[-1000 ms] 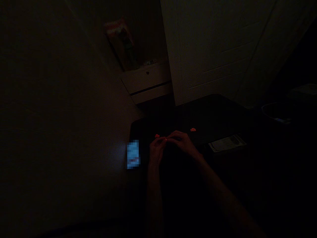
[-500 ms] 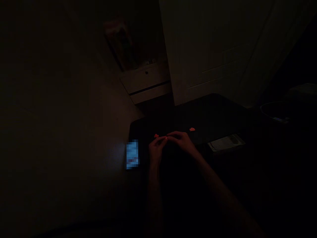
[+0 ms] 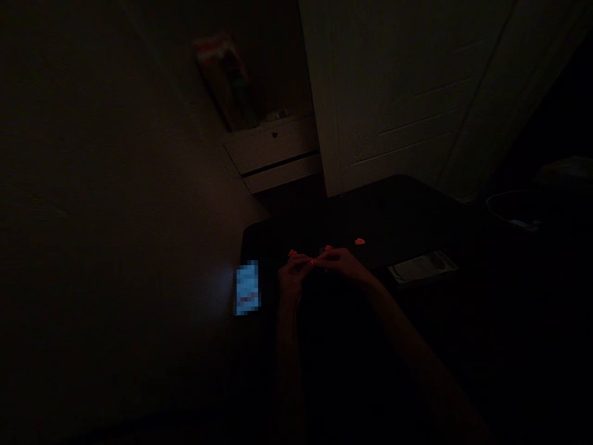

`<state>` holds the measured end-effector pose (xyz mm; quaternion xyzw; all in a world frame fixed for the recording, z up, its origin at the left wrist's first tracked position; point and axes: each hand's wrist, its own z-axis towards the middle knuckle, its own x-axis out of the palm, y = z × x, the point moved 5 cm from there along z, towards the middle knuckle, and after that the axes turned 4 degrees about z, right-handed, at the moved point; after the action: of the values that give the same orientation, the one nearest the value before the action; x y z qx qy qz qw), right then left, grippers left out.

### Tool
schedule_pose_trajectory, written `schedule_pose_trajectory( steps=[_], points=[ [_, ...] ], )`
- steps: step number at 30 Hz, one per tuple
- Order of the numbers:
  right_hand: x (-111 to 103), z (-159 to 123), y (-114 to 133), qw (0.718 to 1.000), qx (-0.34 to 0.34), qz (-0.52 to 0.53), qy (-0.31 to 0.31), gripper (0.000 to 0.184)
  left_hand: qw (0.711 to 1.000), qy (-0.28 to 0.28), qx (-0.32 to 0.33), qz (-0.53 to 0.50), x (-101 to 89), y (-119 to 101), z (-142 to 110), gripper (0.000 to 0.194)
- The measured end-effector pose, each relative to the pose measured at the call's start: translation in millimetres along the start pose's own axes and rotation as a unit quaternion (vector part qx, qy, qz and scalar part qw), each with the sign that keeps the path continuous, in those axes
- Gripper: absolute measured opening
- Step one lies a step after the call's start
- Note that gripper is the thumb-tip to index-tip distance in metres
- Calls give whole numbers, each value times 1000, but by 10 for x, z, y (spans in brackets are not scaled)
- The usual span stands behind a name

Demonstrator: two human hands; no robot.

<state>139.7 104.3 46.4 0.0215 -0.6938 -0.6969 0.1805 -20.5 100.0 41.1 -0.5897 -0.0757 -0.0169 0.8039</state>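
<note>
In the dim head view, my left hand [image 3: 293, 272] and my right hand [image 3: 340, 262] meet over the dark table. Both are closed, their fingertips pinching a tiny red-lit piece [image 3: 312, 261] between them; its kind is too small and dark to make out. Just behind my left fingers lies a small reddish piece [image 3: 292, 253]. Another reddish piece [image 3: 328, 248] shows at the top of my right fingers; whether they touch it I cannot tell. A third reddish piece [image 3: 359, 241] rests on the table to the right, apart from my hands.
A lit phone-like screen [image 3: 247, 288], blurred into blocks, is at the table's left edge by the wall. The dark table [image 3: 393, 210] reaches to a pale door-like panel [image 3: 384, 105]. A flat pale packet [image 3: 424, 267] lies at the right. Drawers [image 3: 278, 148] stand beyond.
My right fingers have shifted slightly down and curled, uncovering a reddish piece behind them. My left hand has barely moved, and the fingertips still meet at the small red-lit piece.
</note>
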Motion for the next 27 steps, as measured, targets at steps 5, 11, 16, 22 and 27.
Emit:
schedule_pose_trajectory(
  steps=[5, 11, 16, 22, 27],
  points=[
    [-38, 12, -50, 1000, 20, 7, -6, 36, 1000, 21, -9, -10, 16, -9, -7, 18],
    [-45, 0, -62, 1000, 23, 0, 7, 35, 1000, 22, -17, -1, -6, 15, -22, 17],
    [-34, -16, -22, 1000, 13, -14, 22, 35, 1000, 9, -19, -3, -26, 22, -27, 20],
    [-43, -17, -11, 999, 16, -23, 17, 35, 999, 30, 18, 22, -22, -15, -28, 17],
    [-49, -25, 0, 999, 8, -39, 15, 34, 998, 39, 29, 38, -40, -22, -35, 16]
  ],
)
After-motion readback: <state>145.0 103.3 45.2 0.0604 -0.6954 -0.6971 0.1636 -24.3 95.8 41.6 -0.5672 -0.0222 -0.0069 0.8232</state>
